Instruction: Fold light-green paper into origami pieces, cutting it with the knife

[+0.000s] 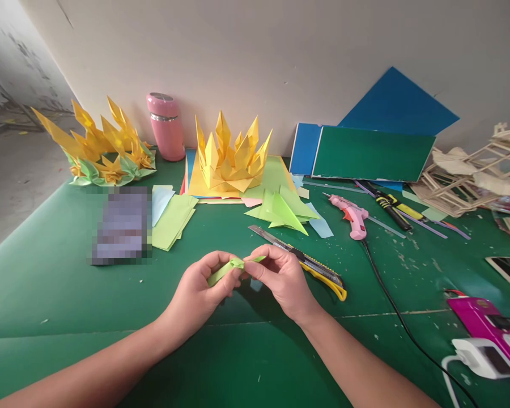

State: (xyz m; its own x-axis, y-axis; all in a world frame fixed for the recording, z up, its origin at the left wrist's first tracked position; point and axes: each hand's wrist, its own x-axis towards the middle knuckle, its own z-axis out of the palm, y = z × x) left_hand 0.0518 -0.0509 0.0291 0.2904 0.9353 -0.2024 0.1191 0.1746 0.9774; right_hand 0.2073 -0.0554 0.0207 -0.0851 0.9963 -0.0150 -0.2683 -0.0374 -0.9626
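A small piece of folded green paper [221, 274] is held between both hands above the green table. My left hand [206, 283] is closed on its left part, thumb on top. With thumb and fingers pinched, my right hand [283, 277] grips its right end, where a pointed tip shows. Fingers hide some of the folds. Just beyond my right hand lies a yellow utility knife [318, 269] with its blade out. Farther back is a pile of folded light-green paper pieces [280, 209]. Flat green paper sheets [174, 221] lie beyond my left hand.
A yellow folded-paper crown [233, 161] stands on coloured sheets at the back, near a pink flask [166, 127]. Another paper crown [110, 144] is at left. A pink glue gun [352, 216] lies right, its black cord [391, 300] running toward a magenta power strip [480, 326].
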